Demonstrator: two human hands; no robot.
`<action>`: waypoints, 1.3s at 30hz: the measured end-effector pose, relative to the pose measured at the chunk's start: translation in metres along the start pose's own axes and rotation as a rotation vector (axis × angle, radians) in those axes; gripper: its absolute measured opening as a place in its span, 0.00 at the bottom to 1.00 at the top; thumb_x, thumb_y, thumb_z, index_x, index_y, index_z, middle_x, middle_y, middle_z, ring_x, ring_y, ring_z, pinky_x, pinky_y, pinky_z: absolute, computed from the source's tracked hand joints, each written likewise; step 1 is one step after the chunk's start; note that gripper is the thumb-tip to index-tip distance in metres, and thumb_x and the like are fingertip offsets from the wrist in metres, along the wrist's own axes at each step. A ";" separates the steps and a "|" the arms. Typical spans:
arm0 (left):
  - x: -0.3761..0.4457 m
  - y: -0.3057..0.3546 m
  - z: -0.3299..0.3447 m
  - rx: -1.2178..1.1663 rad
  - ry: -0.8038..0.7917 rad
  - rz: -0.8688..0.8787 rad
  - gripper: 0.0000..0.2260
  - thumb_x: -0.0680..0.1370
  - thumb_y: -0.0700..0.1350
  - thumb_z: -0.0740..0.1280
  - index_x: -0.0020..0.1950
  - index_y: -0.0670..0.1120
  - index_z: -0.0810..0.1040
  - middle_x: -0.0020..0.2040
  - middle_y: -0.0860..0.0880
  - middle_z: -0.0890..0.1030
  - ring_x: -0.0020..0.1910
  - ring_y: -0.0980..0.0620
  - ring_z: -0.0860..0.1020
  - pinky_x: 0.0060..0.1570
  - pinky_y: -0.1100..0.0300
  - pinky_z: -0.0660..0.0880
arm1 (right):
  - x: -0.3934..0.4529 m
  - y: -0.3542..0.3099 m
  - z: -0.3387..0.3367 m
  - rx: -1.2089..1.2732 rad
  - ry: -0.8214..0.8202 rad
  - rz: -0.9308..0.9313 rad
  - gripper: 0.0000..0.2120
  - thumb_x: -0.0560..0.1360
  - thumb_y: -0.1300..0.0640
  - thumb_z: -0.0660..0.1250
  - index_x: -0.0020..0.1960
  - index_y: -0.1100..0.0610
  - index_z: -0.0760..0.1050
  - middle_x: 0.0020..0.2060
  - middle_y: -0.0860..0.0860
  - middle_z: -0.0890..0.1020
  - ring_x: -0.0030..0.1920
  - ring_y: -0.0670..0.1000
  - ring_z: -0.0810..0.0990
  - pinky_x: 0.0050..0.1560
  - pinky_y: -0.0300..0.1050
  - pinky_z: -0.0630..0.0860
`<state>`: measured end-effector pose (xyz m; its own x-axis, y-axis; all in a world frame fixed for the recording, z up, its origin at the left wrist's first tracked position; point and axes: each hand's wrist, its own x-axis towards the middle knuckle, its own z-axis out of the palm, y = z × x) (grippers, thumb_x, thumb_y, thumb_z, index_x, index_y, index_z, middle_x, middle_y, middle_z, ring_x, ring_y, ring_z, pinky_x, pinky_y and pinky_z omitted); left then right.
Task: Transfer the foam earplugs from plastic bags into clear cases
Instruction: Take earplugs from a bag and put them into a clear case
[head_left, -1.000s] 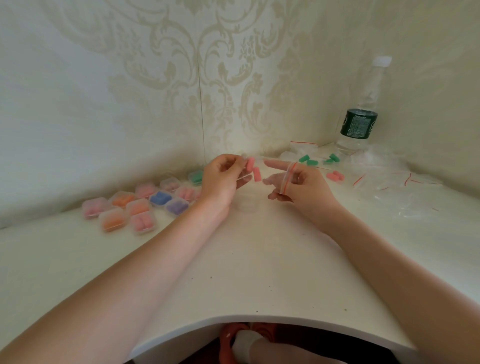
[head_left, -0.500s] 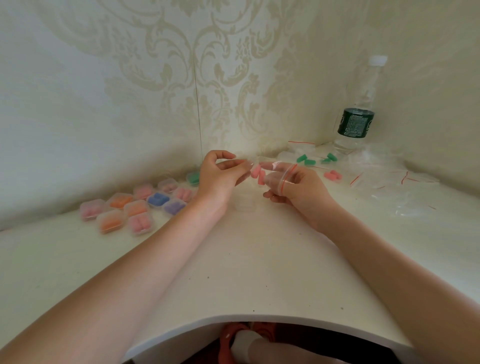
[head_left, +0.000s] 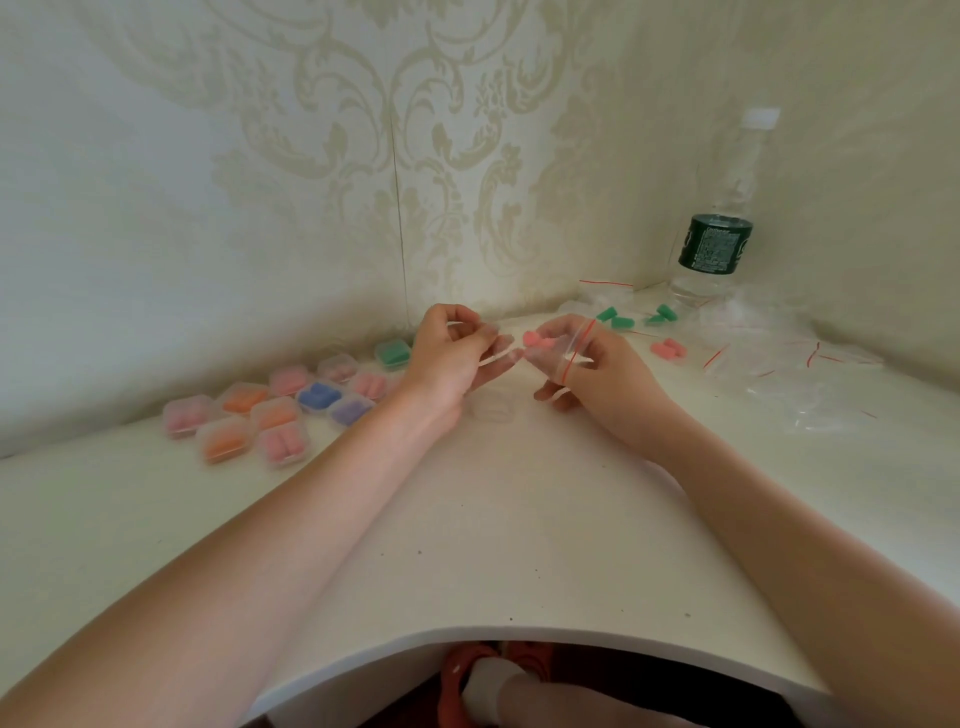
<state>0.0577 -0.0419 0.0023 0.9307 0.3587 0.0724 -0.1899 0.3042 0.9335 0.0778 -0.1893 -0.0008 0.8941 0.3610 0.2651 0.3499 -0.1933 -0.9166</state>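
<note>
Your clear zip bag barely shows; left hand and right hand pinch it, pink earplugs inside.

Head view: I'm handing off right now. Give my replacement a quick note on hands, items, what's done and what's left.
Left hand pinches one edge of the small bag; right hand grips the bag, pink earplugs at its mouth.
Empty clear case lies on the table below the hands.
Done: filled cases at left.
Left: this pink pair, the green earplugs and pink pair at right by the empty bags.
</note>
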 end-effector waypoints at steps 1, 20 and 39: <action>0.001 0.000 0.000 0.016 0.023 0.008 0.09 0.78 0.31 0.62 0.45 0.43 0.67 0.45 0.42 0.72 0.36 0.52 0.78 0.32 0.62 0.79 | 0.000 -0.001 0.001 0.012 -0.004 -0.001 0.12 0.74 0.53 0.70 0.54 0.59 0.77 0.46 0.50 0.81 0.36 0.47 0.82 0.33 0.39 0.77; 0.013 -0.016 -0.008 0.759 0.142 0.401 0.08 0.78 0.37 0.62 0.47 0.49 0.76 0.55 0.42 0.76 0.42 0.56 0.74 0.46 0.68 0.68 | 0.004 -0.001 -0.008 0.174 0.208 0.036 0.07 0.79 0.65 0.56 0.46 0.56 0.69 0.39 0.55 0.76 0.31 0.49 0.75 0.30 0.42 0.77; -0.004 0.016 -0.021 0.915 -0.421 0.216 0.15 0.67 0.47 0.65 0.53 0.54 0.79 0.56 0.55 0.78 0.59 0.59 0.73 0.56 0.66 0.67 | 0.004 -0.003 -0.013 -0.129 0.277 0.098 0.18 0.69 0.70 0.52 0.31 0.57 0.76 0.28 0.49 0.70 0.31 0.48 0.68 0.37 0.31 0.68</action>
<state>0.0440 -0.0196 0.0097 0.9726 -0.0656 0.2230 -0.2189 -0.5817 0.7834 0.0844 -0.1992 0.0067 0.9612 0.0767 0.2651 0.2753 -0.3351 -0.9011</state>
